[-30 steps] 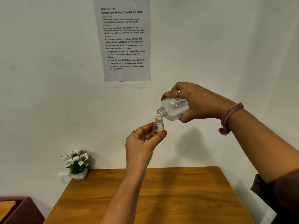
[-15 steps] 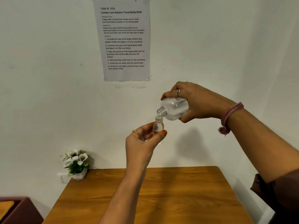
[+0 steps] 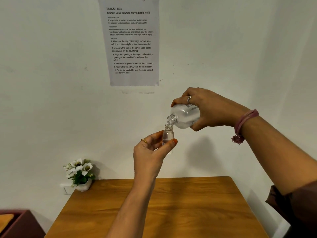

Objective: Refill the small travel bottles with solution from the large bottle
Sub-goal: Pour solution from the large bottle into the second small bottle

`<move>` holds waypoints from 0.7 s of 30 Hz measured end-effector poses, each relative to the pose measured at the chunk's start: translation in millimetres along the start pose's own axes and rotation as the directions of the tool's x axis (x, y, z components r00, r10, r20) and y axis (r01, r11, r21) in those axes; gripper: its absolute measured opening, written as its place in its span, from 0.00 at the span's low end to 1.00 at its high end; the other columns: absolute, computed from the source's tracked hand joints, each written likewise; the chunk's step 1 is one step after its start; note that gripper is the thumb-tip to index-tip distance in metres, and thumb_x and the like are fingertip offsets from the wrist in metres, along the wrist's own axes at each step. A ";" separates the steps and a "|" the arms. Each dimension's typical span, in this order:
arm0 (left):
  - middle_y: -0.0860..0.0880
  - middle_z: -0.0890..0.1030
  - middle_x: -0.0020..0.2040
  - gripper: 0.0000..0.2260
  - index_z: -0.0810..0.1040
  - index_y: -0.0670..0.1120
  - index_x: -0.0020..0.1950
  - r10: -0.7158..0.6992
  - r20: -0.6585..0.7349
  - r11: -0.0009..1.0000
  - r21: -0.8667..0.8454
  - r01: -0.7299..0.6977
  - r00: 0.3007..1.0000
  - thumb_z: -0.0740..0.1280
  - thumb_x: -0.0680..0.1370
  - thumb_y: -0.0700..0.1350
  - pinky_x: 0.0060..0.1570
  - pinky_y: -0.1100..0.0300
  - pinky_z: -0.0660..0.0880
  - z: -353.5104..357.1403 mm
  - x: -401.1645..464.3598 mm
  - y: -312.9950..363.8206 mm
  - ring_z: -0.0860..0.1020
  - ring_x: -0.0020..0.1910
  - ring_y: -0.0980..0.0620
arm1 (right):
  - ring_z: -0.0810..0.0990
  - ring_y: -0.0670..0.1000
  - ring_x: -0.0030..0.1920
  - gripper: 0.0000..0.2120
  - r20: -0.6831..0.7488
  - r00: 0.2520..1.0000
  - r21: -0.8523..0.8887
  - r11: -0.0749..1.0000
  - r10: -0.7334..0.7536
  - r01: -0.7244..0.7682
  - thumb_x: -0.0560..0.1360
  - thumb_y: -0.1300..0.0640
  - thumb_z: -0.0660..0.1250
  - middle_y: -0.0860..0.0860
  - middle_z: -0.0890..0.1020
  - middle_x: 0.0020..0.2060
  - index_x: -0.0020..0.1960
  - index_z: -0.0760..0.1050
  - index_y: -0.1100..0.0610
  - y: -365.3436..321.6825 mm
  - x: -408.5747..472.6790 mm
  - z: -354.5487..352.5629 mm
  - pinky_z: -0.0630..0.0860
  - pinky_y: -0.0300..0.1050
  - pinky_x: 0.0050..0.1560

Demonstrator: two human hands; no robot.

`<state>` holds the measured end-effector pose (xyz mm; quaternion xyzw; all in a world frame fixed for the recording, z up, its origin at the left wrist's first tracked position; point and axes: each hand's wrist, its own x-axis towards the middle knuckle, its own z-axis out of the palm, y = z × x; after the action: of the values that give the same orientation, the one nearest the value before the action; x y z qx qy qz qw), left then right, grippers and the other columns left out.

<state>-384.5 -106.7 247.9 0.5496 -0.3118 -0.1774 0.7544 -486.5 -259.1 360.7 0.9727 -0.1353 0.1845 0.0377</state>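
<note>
Nothing has shifted in the last second: the large bottle (image 3: 186,115), gripped in the right hand (image 3: 208,108), is kept tipped over the small bottle (image 3: 168,134), pinched by the left hand's (image 3: 149,152) fingers (image 3: 172,142) above the table (image 3: 171,203). Pouring is judged ongoing. One bottle of each size is seen; no caps are visible.

Showing clear large bottle (image 3: 184,115), clear travel bottle (image 3: 168,134), and orange-brown wood-grained table (image 3: 188,212). Also displaying white flowers (image 3: 79,167) with green leaves, pink wristband (image 3: 243,122), grey printed sheet (image 3: 132,42).
</note>
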 end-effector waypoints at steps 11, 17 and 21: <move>0.54 0.86 0.45 0.16 0.82 0.48 0.53 0.004 0.001 1.000 0.004 -0.004 1.000 0.78 0.67 0.41 0.36 0.74 0.75 -1.1 1.4 -1.7 0.83 0.44 0.60 | 0.69 0.47 0.50 0.34 -0.002 1.000 0.007 1.000 -0.005 0.005 0.61 0.56 0.74 0.44 0.71 0.52 0.65 0.69 0.40 0.9 0.7 2.6 0.74 0.44 0.50; 0.54 0.86 0.46 0.16 0.82 0.48 0.53 0.005 0.010 1.000 0.008 -0.005 1.000 0.78 0.67 0.41 0.38 0.73 0.76 -1.3 1.0 -6.3 0.84 0.45 0.59 | 0.71 0.47 0.49 0.34 0.002 1.000 0.081 0.997 0.012 -0.012 0.62 0.56 0.75 0.44 0.71 0.50 0.65 0.69 0.42 3.8 -4.3 12.0 0.67 0.31 0.44; 0.52 0.86 0.46 0.15 0.82 0.47 0.52 -0.003 0.011 1.000 0.014 0.003 1.000 0.77 0.67 0.40 0.39 0.71 0.77 -1.8 -2.2 -13.9 0.84 0.46 0.57 | 0.72 0.46 0.50 0.35 0.012 0.999 0.221 0.974 0.050 -0.052 0.62 0.56 0.77 0.44 0.72 0.51 0.65 0.69 0.43 7.6 -12.9 28.1 0.68 0.30 0.45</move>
<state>-383.9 -108.7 233.9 0.5544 -0.3164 -0.1796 0.7485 -490.3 -266.6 329.9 0.9677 -0.1390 0.1963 -0.0757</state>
